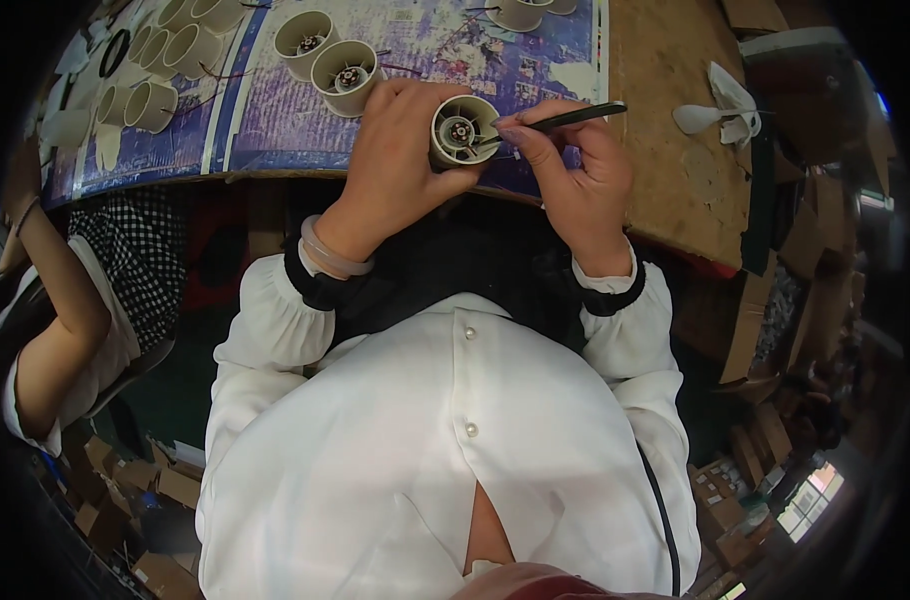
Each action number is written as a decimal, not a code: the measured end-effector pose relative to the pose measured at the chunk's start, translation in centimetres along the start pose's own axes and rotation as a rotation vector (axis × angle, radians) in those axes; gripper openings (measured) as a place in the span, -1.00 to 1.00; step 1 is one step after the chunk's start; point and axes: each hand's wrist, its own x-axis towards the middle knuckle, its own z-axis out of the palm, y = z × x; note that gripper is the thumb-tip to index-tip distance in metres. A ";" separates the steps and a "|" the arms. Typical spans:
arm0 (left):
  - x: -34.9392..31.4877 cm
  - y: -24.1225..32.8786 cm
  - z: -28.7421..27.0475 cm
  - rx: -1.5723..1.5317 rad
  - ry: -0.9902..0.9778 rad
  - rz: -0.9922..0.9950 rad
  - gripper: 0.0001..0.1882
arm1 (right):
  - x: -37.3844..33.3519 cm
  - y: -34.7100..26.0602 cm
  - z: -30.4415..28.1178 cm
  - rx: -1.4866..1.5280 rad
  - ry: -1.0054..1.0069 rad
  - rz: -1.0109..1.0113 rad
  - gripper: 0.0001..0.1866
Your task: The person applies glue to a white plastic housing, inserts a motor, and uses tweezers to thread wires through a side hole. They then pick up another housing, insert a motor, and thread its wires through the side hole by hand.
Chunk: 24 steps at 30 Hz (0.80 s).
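My left hand is wrapped round a white plastic cylindrical housing at the table's near edge, its open end facing up. Inside the housing sits a small round motor held by thin ribs. Between the fingers of my right hand is a slim black tool, which looks like tweezers. Its tip reaches into the housing's right side, next to the motor; the exact contact is too small to see. Just beyond my left hand stand two similar housings, a nearer one and a farther one, each with a motor inside.
More white housings with thin wires stand at the far left, and another at the far edge. A printed blue-purple sheet covers the tabletop. White scraps lie at right. A co-worker's arm is at left; cardboard boxes stand right.
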 end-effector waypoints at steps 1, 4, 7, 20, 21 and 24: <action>0.0 0.0 0.0 0.000 0.000 -0.001 -0.42 | 0.1 0.0 0.1 0.010 0.009 0.001 -0.89; 0.0 0.0 0.0 0.000 0.001 -0.002 -0.42 | 0.2 0.0 0.3 0.028 0.026 0.004 -0.88; 0.0 0.1 0.1 -0.004 0.007 -0.001 -0.41 | 0.3 0.3 0.6 0.036 0.031 0.049 -0.88; -0.2 -0.1 0.7 0.028 0.057 -0.003 -0.47 | -0.3 0.4 1.9 0.046 0.179 0.010 -0.87; -0.2 -0.1 0.7 0.027 0.060 -0.003 -0.47 | -0.2 0.4 2.0 0.030 0.175 0.005 -0.87; -0.3 -0.3 0.8 0.025 0.077 0.005 -0.46 | -0.2 0.2 2.0 -0.003 0.169 -0.007 -0.87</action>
